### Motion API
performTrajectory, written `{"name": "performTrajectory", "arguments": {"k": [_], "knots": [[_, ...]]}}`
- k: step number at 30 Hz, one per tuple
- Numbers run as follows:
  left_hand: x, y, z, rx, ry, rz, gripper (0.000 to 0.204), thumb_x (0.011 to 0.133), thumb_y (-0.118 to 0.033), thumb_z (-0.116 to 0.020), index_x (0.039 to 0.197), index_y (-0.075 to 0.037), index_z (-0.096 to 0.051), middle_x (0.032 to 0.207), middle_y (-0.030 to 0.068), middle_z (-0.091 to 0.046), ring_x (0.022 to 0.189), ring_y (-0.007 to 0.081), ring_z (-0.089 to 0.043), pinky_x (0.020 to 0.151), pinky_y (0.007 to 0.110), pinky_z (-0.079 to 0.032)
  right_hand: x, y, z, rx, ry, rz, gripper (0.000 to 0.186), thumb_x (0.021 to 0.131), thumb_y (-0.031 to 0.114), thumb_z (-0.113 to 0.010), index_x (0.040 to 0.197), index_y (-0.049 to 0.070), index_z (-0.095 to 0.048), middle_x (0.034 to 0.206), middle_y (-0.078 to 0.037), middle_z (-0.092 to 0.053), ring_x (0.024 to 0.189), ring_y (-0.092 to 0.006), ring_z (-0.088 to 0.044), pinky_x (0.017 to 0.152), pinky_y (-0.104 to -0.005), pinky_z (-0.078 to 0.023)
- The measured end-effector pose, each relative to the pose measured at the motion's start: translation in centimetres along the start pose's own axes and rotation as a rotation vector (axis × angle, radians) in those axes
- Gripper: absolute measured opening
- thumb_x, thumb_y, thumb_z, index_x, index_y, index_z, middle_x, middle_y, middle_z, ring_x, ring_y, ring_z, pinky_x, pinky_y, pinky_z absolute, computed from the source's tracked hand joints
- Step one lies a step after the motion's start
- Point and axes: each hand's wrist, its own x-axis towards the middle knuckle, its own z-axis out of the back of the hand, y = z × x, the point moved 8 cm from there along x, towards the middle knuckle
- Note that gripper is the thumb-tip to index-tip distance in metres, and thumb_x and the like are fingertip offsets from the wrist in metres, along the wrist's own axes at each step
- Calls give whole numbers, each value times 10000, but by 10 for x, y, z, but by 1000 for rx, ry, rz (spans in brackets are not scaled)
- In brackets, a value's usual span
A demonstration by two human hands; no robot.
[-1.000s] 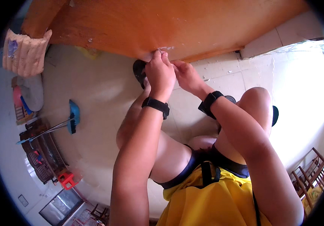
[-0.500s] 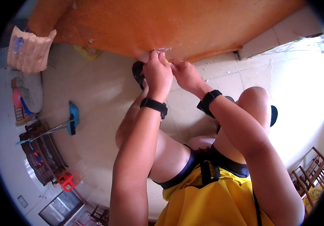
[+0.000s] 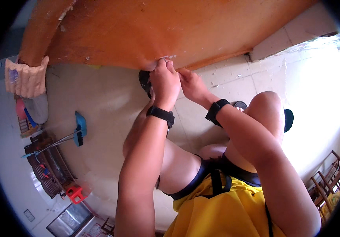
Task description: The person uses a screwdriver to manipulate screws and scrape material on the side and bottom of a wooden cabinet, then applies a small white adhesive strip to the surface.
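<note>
My left hand [image 3: 164, 83] is closed, thumb and finger pinched on a slim tool [image 3: 164, 59] whose thin tip meets the lower part of an orange-brown wooden panel [image 3: 114, 29]. The fingers cover most of this tool, so its exact kind is unclear. Small pale patches mark the panel beside the tip. Right next to it, my right hand [image 3: 195, 86] is closed too, its fingertips close against the left hand. Whatever those right fingers grip is hidden. Both wrists wear black straps.
Pale crumbs [image 3: 239, 75] lie on the tiled floor [image 3: 106, 94] below the panel. At left are a pink padded wrap [image 3: 25, 78], a blue dustpan with a broom [image 3: 80, 128] and a red stool [image 3: 76, 194]. Wooden chairs [image 3: 330, 185] stand at the lower right.
The view has shifted a little, so the panel's edge and the left-side things sit lower. Both hands remain at the panel; the yellow part seen between them before is now hidden.
</note>
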Motion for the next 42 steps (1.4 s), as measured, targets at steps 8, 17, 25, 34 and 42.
{"name": "performTrajectory", "arguments": {"k": [8,17,25,34,42], "knots": [[-2,-4,-5,113,78,-3,196,917,-133,-532,941,28,-643,896,216,-669,850,380,-640,758,425,-499,0,-9,-1,103,38,-13,281,966,271,-496,1034,23,-611,928,-241,-650,911,-419,-612,773,-430,-485],[1,-12,5,9,8,-10,190,925,-124,-513,999,14,-619,924,220,-674,904,395,-641,778,432,-513,11,7,8,45,-21,92,259,953,262,-515,971,26,-619,906,-234,-648,884,-422,-608,751,-443,-484],[5,19,0,-49,129,123,280,905,-268,-598,910,3,-666,869,222,-675,809,365,-658,716,402,-521,9,10,7,-23,35,43,242,940,245,-516,964,40,-642,925,-208,-668,876,-407,-630,746,-456,-504],[11,25,55,-44,-109,31,275,898,-247,-618,897,15,-700,831,164,-707,720,231,-686,714,349,-519,-27,20,97,-682,92,-24,286,935,269,-462,996,59,-646,954,-189,-672,894,-381,-645,760,-476,-524],[-13,52,44,306,235,90,327,864,-293,-621,692,-27,-699,653,120,-680,598,240,-661,633,368,-522,-112,53,187,-774,47,31,252,915,250,-496,911,56,-656,844,-202,-655,824,-379,-632,717,-458,-497]]}}
